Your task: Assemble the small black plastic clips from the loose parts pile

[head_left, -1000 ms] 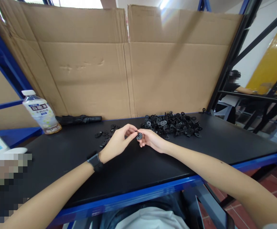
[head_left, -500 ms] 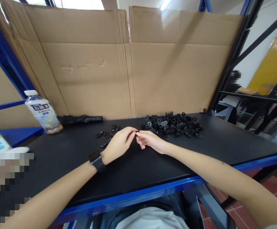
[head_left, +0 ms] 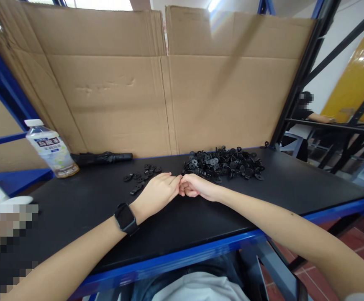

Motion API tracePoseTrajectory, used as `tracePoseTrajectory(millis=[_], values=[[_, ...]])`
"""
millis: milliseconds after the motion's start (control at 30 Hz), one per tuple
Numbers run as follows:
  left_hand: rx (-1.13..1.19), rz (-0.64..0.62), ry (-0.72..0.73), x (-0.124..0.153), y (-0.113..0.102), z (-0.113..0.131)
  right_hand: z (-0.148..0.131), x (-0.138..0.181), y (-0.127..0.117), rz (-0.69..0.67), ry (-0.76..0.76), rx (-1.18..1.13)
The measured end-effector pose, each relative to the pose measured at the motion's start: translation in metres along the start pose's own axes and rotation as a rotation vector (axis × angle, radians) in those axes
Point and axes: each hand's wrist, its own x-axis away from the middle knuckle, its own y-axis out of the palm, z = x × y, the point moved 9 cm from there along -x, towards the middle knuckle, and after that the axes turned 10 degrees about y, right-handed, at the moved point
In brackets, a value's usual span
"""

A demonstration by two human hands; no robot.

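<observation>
Over the middle of the black tabletop (head_left: 182, 230), my left hand (head_left: 157, 191) and my right hand (head_left: 197, 187) meet at the fingertips. Both have their fingers curled and pinched together; whatever lies between them is hidden. Just behind my right hand spreads a large heap of small black round plastic parts (head_left: 226, 163). A smaller scatter of black parts (head_left: 138, 177) lies beyond my left hand, some of them disc-shaped with holes. A black smartwatch (head_left: 126, 217) is strapped on my left wrist.
A labelled drink bottle (head_left: 52, 148) stands at the back left, beside a folded black umbrella (head_left: 102, 158). Cardboard panels (head_left: 122, 92) wall off the back. A blue edge (head_left: 169, 259) runs along the table's front. Another person (head_left: 306, 108) sits beyond the rack at right.
My left hand has rolled over, its back now more toward me, and my right fingers have curled in tighter. The small dark part visible at the fingertips before is now hidden. The view has shifted slightly.
</observation>
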Motion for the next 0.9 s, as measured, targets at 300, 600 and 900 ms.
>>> tracePoseTrajectory(millis=[300,600,900], values=[[-0.312,0.034,0.162,-0.001,-0.004,0.020,0.000,0.000,-0.001,0.033,-0.059,0.011],[-0.482,0.083,0.228,-0.005,-0.011,0.036,-0.002,0.006,-0.008,0.217,-0.097,-0.072],[-0.290,0.230,0.062,-0.001,-0.031,0.012,-0.007,0.014,0.004,0.160,-0.165,-0.241]])
